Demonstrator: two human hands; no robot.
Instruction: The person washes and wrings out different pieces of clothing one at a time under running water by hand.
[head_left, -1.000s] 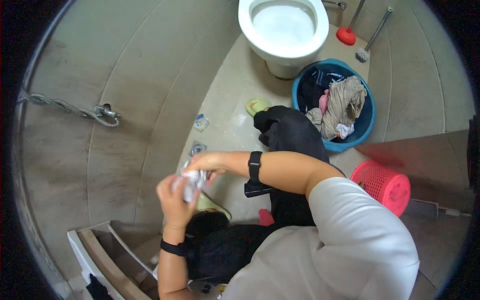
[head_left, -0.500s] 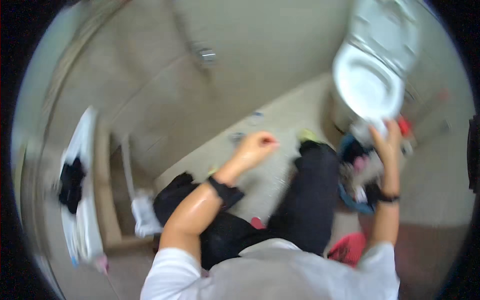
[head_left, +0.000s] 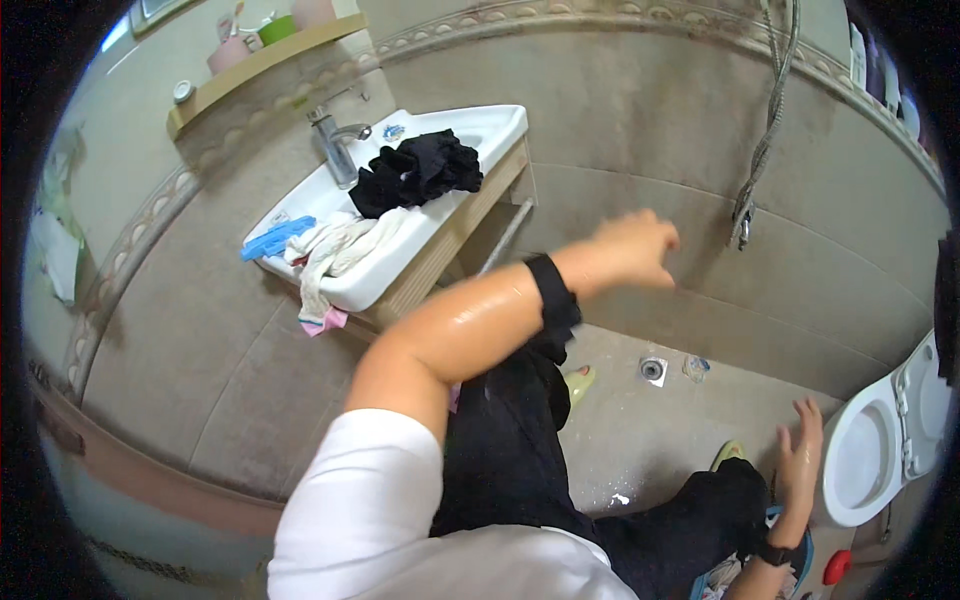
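Note:
My left hand (head_left: 635,248) is raised in the middle of the view, over the floor and in front of the tiled wall. Its thumb and fingers are bent but apart, slightly blurred, with nothing visible between them. Down at the right, my right hand (head_left: 800,455) is held up beside the toilet (head_left: 838,505), fingers spread and empty. Both wrists wear black bands, and the left forearm looks wet. Below the right hand is a blue basin (head_left: 807,558) of clothes, partly hidden by my arm and leg.
At the left, a white sink (head_left: 385,282) holds a bunched black garment (head_left: 425,168), white cloths (head_left: 345,243) and a blue item (head_left: 278,238) near the faucet (head_left: 335,150). A shelf (head_left: 265,72) hangs above. A shower hose (head_left: 768,130) hangs on the wall, over a floor drain (head_left: 652,370).
The view has swung left, bringing the sink into full sight. My right hand has come away from a whitish thing by the toilet and opened. My left hand has risen and its fingers have loosened.

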